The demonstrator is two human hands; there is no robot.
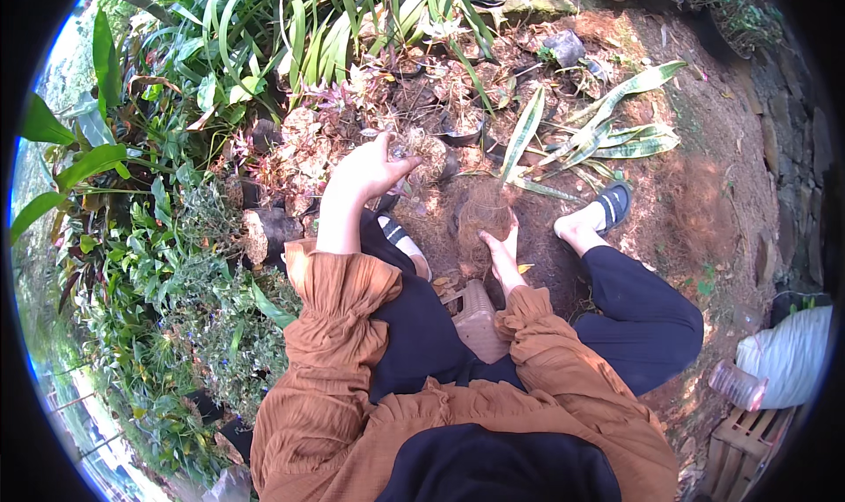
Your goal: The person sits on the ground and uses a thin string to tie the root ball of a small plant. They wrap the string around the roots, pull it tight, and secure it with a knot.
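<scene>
My right hand [505, 248] is wrapped around a ball of brown coir fibre [485, 221] between my knees. One upright variegated snake plant leaf [525, 132] rises from the ball's top, and fine strands cross the fibre. My left hand [370, 168] is raised to the left of the ball, over the potted plants. Its index finger and thumb are spread and the other fingers look curled. Something small and pale shows behind them, but whether the hand grips a thin strand cannot be made out. Cut snake plant leaves [607, 129] lie on the soil beyond the ball.
Black nursery bags with soil [270, 234] and small reddish plants [337, 99] stand close on the left. Loose coir [700, 205] is scattered right. A plastic stool [478, 323] is beneath me. A white sack [785, 357], plastic jar [736, 386] and slatted crate [746, 442] stand lower right.
</scene>
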